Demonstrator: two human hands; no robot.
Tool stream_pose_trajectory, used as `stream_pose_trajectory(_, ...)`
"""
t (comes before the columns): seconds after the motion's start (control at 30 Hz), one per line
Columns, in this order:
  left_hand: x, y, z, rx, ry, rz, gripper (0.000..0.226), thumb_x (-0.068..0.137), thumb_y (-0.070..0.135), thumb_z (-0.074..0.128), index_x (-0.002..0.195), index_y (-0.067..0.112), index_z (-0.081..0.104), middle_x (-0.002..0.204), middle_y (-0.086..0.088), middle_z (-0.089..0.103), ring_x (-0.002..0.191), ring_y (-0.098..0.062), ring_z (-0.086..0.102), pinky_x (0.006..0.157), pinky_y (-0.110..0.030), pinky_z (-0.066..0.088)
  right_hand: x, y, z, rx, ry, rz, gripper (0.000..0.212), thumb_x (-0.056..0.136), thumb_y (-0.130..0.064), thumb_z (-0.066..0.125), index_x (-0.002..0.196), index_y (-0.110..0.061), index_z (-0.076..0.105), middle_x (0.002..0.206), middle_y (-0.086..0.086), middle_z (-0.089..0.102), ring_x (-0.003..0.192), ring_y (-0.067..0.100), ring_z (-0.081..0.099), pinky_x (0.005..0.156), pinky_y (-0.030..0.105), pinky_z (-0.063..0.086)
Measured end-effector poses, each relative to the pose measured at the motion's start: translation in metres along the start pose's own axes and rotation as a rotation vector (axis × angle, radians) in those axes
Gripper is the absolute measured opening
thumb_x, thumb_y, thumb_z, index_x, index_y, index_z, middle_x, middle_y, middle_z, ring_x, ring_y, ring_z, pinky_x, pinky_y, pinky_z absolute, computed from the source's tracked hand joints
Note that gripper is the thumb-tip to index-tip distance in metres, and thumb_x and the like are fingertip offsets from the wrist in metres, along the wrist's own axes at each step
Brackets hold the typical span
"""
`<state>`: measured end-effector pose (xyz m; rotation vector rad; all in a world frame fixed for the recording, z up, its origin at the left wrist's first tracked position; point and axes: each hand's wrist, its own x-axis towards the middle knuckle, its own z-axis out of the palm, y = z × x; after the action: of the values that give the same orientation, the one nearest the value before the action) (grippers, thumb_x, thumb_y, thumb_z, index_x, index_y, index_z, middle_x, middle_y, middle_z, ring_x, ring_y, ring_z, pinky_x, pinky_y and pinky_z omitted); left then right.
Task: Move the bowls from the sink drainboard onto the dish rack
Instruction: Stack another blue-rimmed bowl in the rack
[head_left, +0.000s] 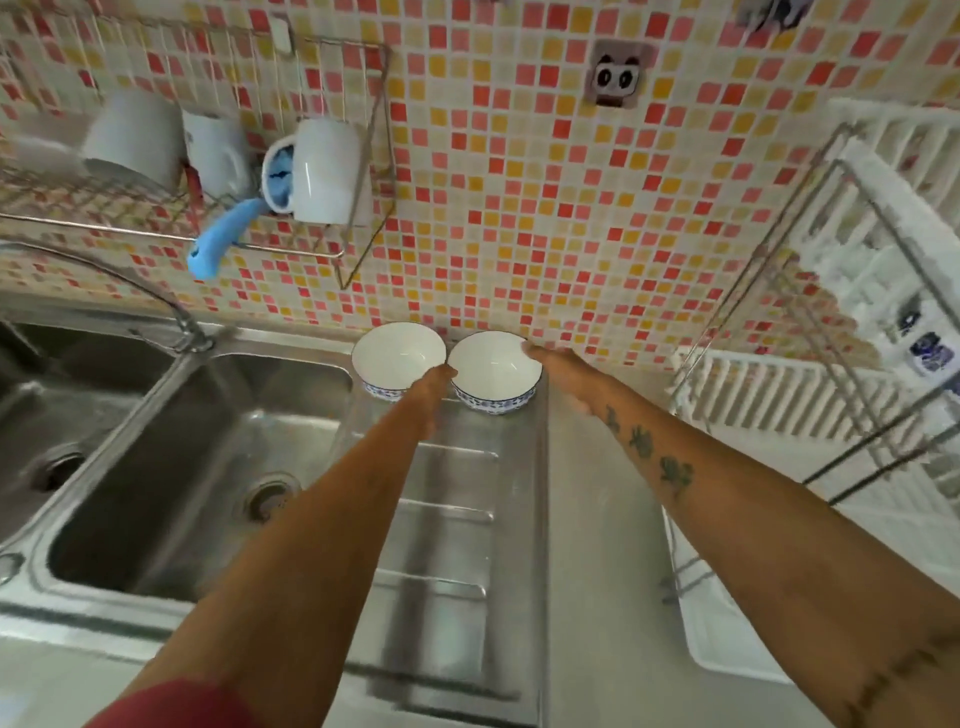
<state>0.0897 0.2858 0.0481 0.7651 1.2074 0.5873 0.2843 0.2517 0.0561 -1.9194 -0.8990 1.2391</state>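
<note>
Two white bowls with blue patterned bases stand side by side at the far end of the steel drainboard (447, 509), against the tiled wall. My left hand (428, 387) reaches between them, its fingertips touching the near rim of the left bowl (396, 353). My right hand (558, 371) lies at the right rim of the right bowl (491, 366), fingers extended. Neither bowl is lifted. The white dish rack (779, 395) with a metal frame stands to the right.
A double steel sink (171, 467) with a curved tap (171, 312) lies to the left. A wire wall shelf (260, 228) holds white mugs and a blue brush. A wall socket (618, 73) sits above the bowls.
</note>
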Motion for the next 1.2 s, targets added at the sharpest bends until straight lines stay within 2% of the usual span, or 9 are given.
stream_pose_trajectory(0.1, 0.025, -0.013, 0.009, -0.143, -0.022, -0.015, 0.042, 0.065, 0.027, 0.067, 0.104, 0.013, 0.057, 0.099, -0.009, 0.055, 0.081, -0.022, 0.051, 0.066, -0.025, 0.043, 0.03, 0.017, 0.005, 0.079, 0.015, 0.072, 0.111, 0.063, -0.075, 0.06, 0.152, -0.019, 0.022, 0.16, 0.001, 0.021, 0.146, 0.025, 0.023, 0.112, 0.044, 0.024)
stream_pose_trajectory(0.17, 0.035, -0.016, 0.016, -0.248, 0.032, -0.011, 0.014, 0.075, 0.015, 0.058, 0.088, 0.013, 0.054, 0.082, -0.003, 0.053, 0.068, -0.019, 0.048, 0.057, -0.023, 0.039, 0.029, 0.015, 0.011, 0.143, 0.034, 0.107, 0.109, 0.063, -0.07, 0.063, 0.151, -0.019, 0.025, 0.159, 0.002, 0.023, 0.144, 0.024, 0.026, 0.111, 0.042, 0.026)
stream_pose_trajectory(0.23, 0.039, -0.016, 0.02, -0.298, 0.044, -0.007, 0.01, 0.086, 0.007, 0.049, 0.092, 0.014, 0.053, 0.077, -0.001, 0.051, 0.065, -0.015, 0.046, 0.053, -0.022, 0.035, 0.055, 0.031, 0.017, 0.208, 0.015, 0.152, 0.12, 0.049, -0.071, 0.07, 0.149, -0.022, 0.026, 0.156, 0.0, 0.03, 0.14, 0.023, 0.033, 0.107, 0.041, 0.031)
stream_pose_trajectory(0.33, 0.047, -0.016, 0.023, -0.284, 0.046, -0.03, 0.017, 0.088, 0.01, 0.051, 0.105, 0.014, 0.052, 0.089, -0.003, 0.053, 0.068, -0.014, 0.046, 0.055, -0.023, 0.033, 0.082, 0.05, 0.027, 0.297, -0.013, 0.209, 0.134, 0.035, -0.073, 0.079, 0.148, -0.029, 0.023, 0.154, -0.002, 0.035, 0.135, 0.023, 0.04, 0.11, 0.048, 0.035)
stream_pose_trajectory(0.4, 0.055, -0.017, 0.024, -0.3, 0.043, -0.044, 0.016, 0.09, 0.012, 0.053, 0.105, 0.014, 0.055, 0.097, -0.005, 0.058, 0.077, -0.018, 0.053, 0.064, -0.025, 0.042, 0.079, 0.048, 0.031, 0.331, 0.017, 0.194, 0.119, 0.053, -0.061, 0.079, 0.149, -0.026, 0.018, 0.153, 0.0, 0.033, 0.136, 0.026, 0.038, 0.111, 0.052, 0.034)
stream_pose_trajectory(0.5, 0.08, -0.034, 0.024, -0.278, 0.037, -0.048, 0.044, 0.086, 0.014, 0.057, 0.13, 0.014, 0.055, 0.135, -0.012, 0.059, 0.123, -0.031, 0.054, 0.093, -0.035, 0.047, 0.058, 0.033, 0.038, 0.305, 0.074, 0.185, 0.089, 0.077, -0.034, 0.072, 0.147, -0.018, 0.02, 0.151, 0.004, 0.035, 0.135, 0.029, 0.038, 0.111, 0.051, 0.032)
stream_pose_trajectory(0.63, 0.075, -0.042, 0.03, -0.256, 0.068, 0.069, 0.056, 0.093, -0.003, 0.043, 0.146, 0.013, 0.038, 0.144, -0.011, 0.049, 0.133, -0.033, 0.046, 0.11, -0.045, 0.041, 0.063, 0.04, 0.038, 0.291, 0.086, 0.123, 0.069, 0.085, 0.005, 0.054, 0.144, -0.018, 0.027, 0.147, 0.007, 0.038, 0.133, 0.029, 0.038, 0.096, 0.038, 0.039)
stream_pose_trajectory(1.03, 0.061, -0.049, 0.028, -0.199, -0.012, 0.172, 0.064, 0.088, -0.015, 0.042, 0.145, 0.013, 0.037, 0.143, -0.012, 0.048, 0.129, -0.034, 0.047, 0.109, -0.048, 0.042, 0.039, 0.046, 0.037, 0.462, 0.08, 0.06, 0.072, 0.078, 0.02, 0.039, 0.138, -0.021, 0.036, 0.143, 0.008, 0.041, 0.128, 0.031, 0.04, 0.096, 0.042, 0.048)
stream_pose_trajectory(1.2, 0.025, -0.026, 0.033, -0.273, -0.158, 0.275, 0.062, 0.088, -0.016, 0.042, 0.142, 0.015, 0.04, 0.135, -0.007, 0.051, 0.115, -0.029, 0.054, 0.084, -0.044, 0.056, -0.01, 0.016, 0.019, 0.525, 0.07, -0.031, 0.078, 0.078, 0.017, 0.043, 0.139, -0.03, 0.031, 0.138, 0.003, 0.037, 0.128, 0.037, 0.04, 0.09, 0.061, 0.05)
